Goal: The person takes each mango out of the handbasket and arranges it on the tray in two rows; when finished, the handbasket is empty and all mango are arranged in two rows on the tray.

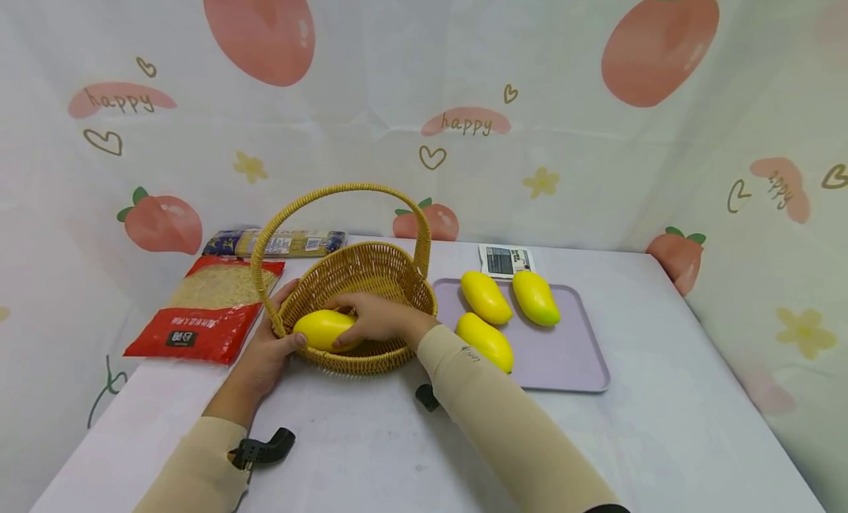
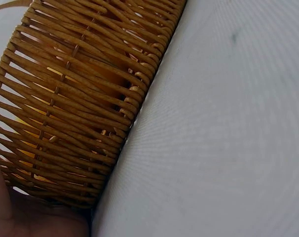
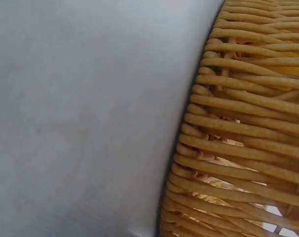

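A woven wicker basket (image 1: 364,259) with a tall arched handle stands on the table, left of centre. Its left rim is held by my left hand (image 1: 265,355), thumb over the edge and other fingers along the outside. Inside the basket, at its left, lies a yellow mango (image 1: 321,330); my right hand (image 1: 380,318) reaches over the front rim and grips it. Both wrist views show mostly the weave of the basket (image 2: 80,89), with yellow glimpsed through the gaps. On a lilac tray (image 1: 563,366) to the right rest three more mangoes (image 1: 486,298).
Left of the basket lies a red bag of grain-like food (image 1: 192,329). Behind it, along the wall cloth, is a long pack of what looks like noodles (image 1: 291,243). A small white packet (image 1: 506,259) lies behind the tray.
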### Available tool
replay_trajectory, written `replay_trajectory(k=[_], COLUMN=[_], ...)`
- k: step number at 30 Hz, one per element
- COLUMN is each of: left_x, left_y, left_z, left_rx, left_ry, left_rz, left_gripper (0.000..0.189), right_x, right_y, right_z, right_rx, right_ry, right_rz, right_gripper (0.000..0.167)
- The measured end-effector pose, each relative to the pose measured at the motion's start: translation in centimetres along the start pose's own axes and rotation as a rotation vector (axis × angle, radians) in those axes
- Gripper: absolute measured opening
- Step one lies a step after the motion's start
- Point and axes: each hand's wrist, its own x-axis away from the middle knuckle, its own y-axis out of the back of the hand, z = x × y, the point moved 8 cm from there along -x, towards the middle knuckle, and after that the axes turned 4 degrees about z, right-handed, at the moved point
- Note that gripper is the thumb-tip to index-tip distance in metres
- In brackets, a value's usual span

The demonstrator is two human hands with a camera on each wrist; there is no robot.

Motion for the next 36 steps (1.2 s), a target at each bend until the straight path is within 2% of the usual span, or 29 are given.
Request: replay_trajectory(k=[9,16,25,31,36], left_x=[-0.1,0.0,0.2,0.1,0.1], left_y=[-0.1,-0.1,0.0,0.0,0.0], left_z=[-0.1,-0.1,-0.1,-0.1,-0.1], left_rx=[-0.016,-0.002,0.016,0.009,0.005], left_ry=[-0.011,-0.006,-0.009,-0.01,-0.008], left_rz=[0.009,-0.003,-0.014,-0.017,-0.015], left_gripper=[0.081,0.08,0.08,0.08,0.08], right_x=[1.8,4.0,7.6,9.9,12.1], right_y=[2.3,3.9,4.8,4.8,4.4], right_z=[0.7,1.4,2.0,2.5,1.8], right_rx=[-0.058,-0.042,-0.08,-0.144,-0.194], right_ry=[0.012,0.032,0.048,0.093,0.079], right_rz=[-0.171,-0.245,-0.306,-0.31,-0.323], right_gripper=[0.059,0.064,0.067,0.064,0.064])
